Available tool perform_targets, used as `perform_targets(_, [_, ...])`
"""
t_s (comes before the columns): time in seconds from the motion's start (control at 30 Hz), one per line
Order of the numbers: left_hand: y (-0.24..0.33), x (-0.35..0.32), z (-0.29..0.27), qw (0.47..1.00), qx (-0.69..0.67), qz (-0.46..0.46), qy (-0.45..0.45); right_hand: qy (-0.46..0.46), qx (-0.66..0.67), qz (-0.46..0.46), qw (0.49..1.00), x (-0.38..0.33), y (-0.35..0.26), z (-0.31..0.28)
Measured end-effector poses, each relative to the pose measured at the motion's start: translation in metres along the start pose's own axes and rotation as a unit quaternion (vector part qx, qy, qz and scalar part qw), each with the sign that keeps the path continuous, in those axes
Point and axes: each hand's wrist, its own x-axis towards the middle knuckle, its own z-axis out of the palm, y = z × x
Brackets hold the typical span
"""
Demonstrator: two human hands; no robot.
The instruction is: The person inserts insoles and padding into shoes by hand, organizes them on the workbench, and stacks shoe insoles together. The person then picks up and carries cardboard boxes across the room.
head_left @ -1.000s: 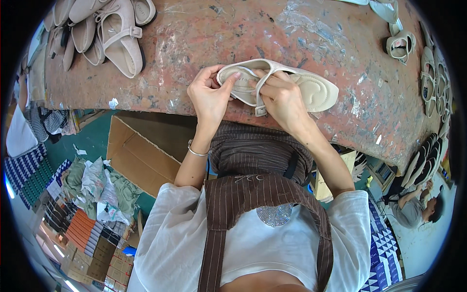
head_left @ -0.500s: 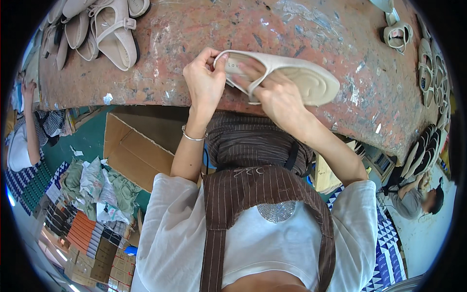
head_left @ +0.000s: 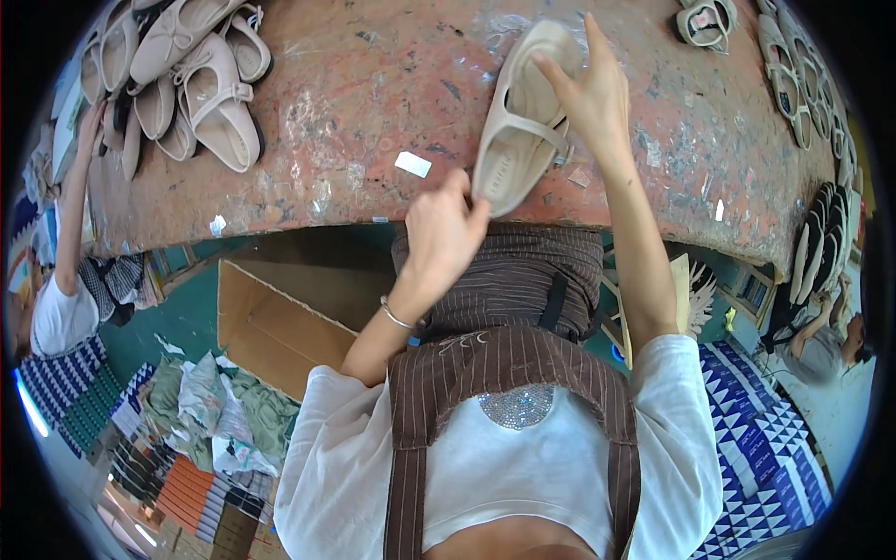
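Observation:
A beige strap shoe (head_left: 513,154) stands at a slant over the near part of the worktable, its heel toward me and its toe pointing away. My left hand (head_left: 441,229) pinches the rim at the heel between thumb and fingertips. Beside the toe, on the right, my right hand (head_left: 597,98) has its thumb and forefinger spread wide. The thumb tip overlaps the toe's edge; whether it touches is unclear. One thin strap crosses the shoe's opening, and the pale insole shows inside. A small white label (head_left: 413,164) lies on the table left of the shoe.
Several beige shoes (head_left: 219,112) are heaped at the table's far left. More stand in a row (head_left: 789,84) along the right edge, near a single shoe (head_left: 705,23). An open cardboard box (head_left: 275,322) sits below the table edge. A co-worker's arm (head_left: 70,215) reaches in at left.
The shoe has swung from lying crosswise to pointing away from me. My right hand has come out of it and opened beside the toe. The white label has come into view.

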Motion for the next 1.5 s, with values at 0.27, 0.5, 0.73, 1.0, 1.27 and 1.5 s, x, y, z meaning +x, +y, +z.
perform_targets(0.27, [0.035, -0.009, 0.036, 0.967, 0.126, 0.213, -0.066, -0.238, 0.141, -0.101, 0.956, -0.069, -0.010, -0.067])
perform_targets(0.5, [0.016, 0.000, 0.062, 0.948, 0.209, 0.224, -0.086, -0.162, -0.018, -0.148, 0.975, -0.070, -0.012, -0.004])
perform_targets(0.73, [0.023, -0.002, 0.069, 0.959, 0.194, 0.207, -0.020, -0.131, -0.065, -0.170, 0.974, -0.064, -0.014, -0.010])
perform_targets(1.0, [0.017, 0.000, 0.066, 0.957, 0.181, 0.226, -0.020, -0.195, -0.129, -0.132, 0.963, -0.048, -0.021, -0.004])
perform_targets(1.27, [0.020, 0.003, 0.069, 0.962, 0.160, 0.221, 0.006, -0.402, -0.147, 0.007, 0.904, -0.034, -0.034, -0.015])
perform_targets(1.5, [0.025, 0.004, 0.061, 0.956, 0.189, 0.225, -0.013, -0.364, -0.251, -0.084, 0.893, -0.030, -0.006, 0.029])
